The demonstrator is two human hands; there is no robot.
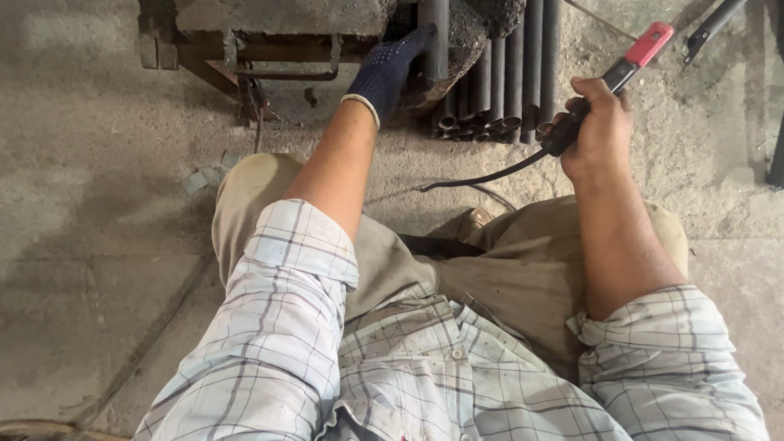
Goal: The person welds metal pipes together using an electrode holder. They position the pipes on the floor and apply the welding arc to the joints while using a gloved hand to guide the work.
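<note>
Workshop floor, rough grey concrete (pixel 98 204); person seated.
Left hand (pixel 385 72), in a dark knit glove, grips an upright dark pipe (pixel 435 37). Right hand (pixel 600 131), bare, closed around a red-tipped electrode holder (pixel 629 64) with a black cable (pixel 482 178). Stacked pipes (pixel 506 82) lie between the hands.
</note>
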